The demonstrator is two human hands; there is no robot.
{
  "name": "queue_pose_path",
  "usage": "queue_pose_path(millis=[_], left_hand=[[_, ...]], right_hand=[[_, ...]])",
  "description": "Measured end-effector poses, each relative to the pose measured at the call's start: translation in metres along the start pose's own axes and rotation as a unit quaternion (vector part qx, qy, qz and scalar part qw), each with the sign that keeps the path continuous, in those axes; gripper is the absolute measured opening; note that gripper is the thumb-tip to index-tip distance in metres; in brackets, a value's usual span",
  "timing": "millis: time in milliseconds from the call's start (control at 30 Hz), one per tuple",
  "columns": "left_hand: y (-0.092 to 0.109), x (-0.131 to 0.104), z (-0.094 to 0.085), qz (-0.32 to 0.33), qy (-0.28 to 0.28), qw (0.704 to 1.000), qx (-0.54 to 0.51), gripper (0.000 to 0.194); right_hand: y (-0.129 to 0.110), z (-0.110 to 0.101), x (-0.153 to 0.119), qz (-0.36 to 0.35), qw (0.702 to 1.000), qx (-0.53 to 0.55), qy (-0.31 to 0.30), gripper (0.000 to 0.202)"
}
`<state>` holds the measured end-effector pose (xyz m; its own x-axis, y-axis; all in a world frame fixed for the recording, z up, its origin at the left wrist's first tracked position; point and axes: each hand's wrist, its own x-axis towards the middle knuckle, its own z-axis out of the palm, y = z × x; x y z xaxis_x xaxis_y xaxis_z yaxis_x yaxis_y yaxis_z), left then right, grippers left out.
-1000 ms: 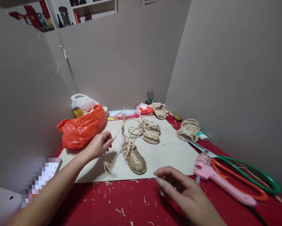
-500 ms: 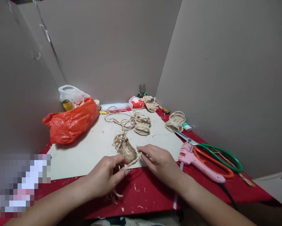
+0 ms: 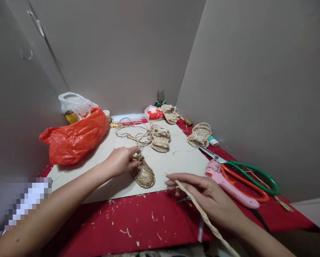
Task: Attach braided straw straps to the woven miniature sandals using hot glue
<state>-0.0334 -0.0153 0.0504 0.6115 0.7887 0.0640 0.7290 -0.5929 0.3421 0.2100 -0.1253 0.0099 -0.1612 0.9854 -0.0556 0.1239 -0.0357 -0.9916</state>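
A woven straw slipper-shaped piece (image 3: pixel 144 175) lies at the front edge of the white board (image 3: pixel 106 185). My left hand (image 3: pixel 122 161) pinches its upper end, where a straw cord (image 3: pixel 142 142) trails off behind. Off to the right, my right hand (image 3: pixel 199 189) holds a loose straw strand (image 3: pixel 202 212) between thumb and fingers; the strand runs down toward the bottom edge. A thin dark pointed tool (image 3: pixel 184 199) shows beneath that hand, partly hidden.
Another woven piece (image 3: pixel 161 139) lies behind, with more at the back and right. Scissors (image 3: pixel 247 175) and a pink glue gun (image 3: pixel 233 185) lie right on the red cloth (image 3: pixel 127 221). A red plastic bag (image 3: pixel 76 137) sits left. Grey walls enclose the table.
My left hand has moved up from the woven piece's lower edge to its upper end. My right hand has drawn away rightward with a strand, and the view has shifted slightly.
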Motion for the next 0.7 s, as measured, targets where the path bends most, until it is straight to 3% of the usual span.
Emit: queue_pose_path(millis=[67,200,333,400,433,500,567,600,633,700], left_hand=[[-0.004,0.019,-0.003,0.009,-0.006,1.000,0.003,0.011],[-0.012,0.057,-0.024,-0.014,0.070,0.997,0.022,0.016],[-0.035,0.093,-0.053,-0.109,0.197,0.973,0.059,0.053],[-0.046,0.095,-0.060,-0.204,0.169,0.960,0.097,0.078],[-0.048,0.090,-0.060,-0.208,0.146,0.962,0.097,0.081],[-0.044,0.070,-0.052,-0.182,0.155,0.967,0.087,0.072],[-0.028,0.039,-0.033,-0.079,0.230,0.969,0.046,0.052],[-0.016,0.021,-0.021,-0.015,0.235,0.972,0.016,0.043],[-0.002,0.004,-0.008,0.050,0.219,0.974,-0.025,0.036],[0.027,-0.027,0.016,0.139,0.118,0.972,-0.149,0.023]], right_hand=[[-0.002,-0.005,-0.002,0.014,0.999,0.029,-0.027,0.033],[-0.003,-0.008,-0.001,0.018,0.997,0.059,-0.037,0.037],[-0.004,0.006,0.005,0.016,0.995,0.097,0.007,0.039],[-0.005,0.014,0.008,0.014,0.991,0.131,0.012,0.052],[-0.006,0.018,0.010,0.019,0.989,0.147,0.013,0.056],[-0.007,0.023,0.014,0.042,0.981,0.188,0.023,0.050],[-0.010,0.027,0.019,0.073,0.965,0.249,0.042,0.036],[-0.012,0.029,0.022,0.087,0.953,0.285,0.055,0.032],[-0.014,0.031,0.026,0.097,0.940,0.321,0.067,0.029],[-0.018,0.037,0.032,0.100,0.915,0.381,0.087,0.027]])
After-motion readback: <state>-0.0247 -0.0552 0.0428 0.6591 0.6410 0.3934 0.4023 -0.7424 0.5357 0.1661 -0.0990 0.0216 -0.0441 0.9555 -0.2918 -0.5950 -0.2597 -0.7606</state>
